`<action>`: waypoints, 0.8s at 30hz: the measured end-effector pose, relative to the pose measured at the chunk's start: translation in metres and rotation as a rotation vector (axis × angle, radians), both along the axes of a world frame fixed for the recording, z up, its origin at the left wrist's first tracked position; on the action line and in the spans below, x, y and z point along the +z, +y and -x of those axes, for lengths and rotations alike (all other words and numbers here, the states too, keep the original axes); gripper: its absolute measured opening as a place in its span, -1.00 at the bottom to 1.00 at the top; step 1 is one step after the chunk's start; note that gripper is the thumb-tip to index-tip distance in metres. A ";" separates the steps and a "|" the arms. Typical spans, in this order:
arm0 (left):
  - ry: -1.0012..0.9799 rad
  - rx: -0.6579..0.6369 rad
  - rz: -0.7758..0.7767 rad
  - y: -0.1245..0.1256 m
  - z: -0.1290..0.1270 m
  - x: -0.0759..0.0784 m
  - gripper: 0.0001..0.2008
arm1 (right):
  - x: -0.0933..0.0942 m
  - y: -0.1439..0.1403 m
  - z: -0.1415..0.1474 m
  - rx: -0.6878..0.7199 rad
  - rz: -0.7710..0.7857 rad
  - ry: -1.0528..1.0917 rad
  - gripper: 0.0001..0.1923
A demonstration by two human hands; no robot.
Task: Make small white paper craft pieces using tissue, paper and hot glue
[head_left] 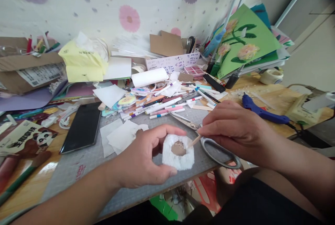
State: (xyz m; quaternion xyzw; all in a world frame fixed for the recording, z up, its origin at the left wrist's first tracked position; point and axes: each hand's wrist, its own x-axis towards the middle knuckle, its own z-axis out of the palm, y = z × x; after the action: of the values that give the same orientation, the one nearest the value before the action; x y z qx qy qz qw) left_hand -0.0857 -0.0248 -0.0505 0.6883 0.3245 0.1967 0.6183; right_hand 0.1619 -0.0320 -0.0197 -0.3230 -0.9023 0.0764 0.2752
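Clasping white ring [180,162] in half-spread left grip [145,158], pinching stick [194,141] in right grip [232,130] at ring's rim, beyond ring handwritten "4:00" on paper [172,63]

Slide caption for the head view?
Left hand holds a white holed piece, right hand a thin stick, above a cluttered desk.

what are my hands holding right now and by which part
Your left hand grips a fluffy white piece by its outer edge; your right hand pinches a small tan stick by the end away from that piece.
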 end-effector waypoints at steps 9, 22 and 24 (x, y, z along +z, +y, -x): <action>-0.007 -0.105 0.084 0.004 0.002 -0.003 -0.39 | 0.005 -0.001 0.009 0.027 -0.031 -0.118 -0.82; -0.163 0.006 0.157 0.002 0.000 0.002 -0.46 | 0.000 -0.004 -0.001 0.019 0.094 -0.012 -0.84; -0.196 0.043 0.186 0.001 -0.001 0.001 -0.46 | -0.001 -0.007 -0.002 -0.002 0.061 -0.036 -0.84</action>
State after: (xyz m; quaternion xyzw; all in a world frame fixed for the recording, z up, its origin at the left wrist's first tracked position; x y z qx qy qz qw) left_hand -0.0844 -0.0237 -0.0493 0.5982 0.2939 0.2454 0.7039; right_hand 0.1637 -0.0386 -0.0209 -0.3335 -0.9040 0.0976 0.2491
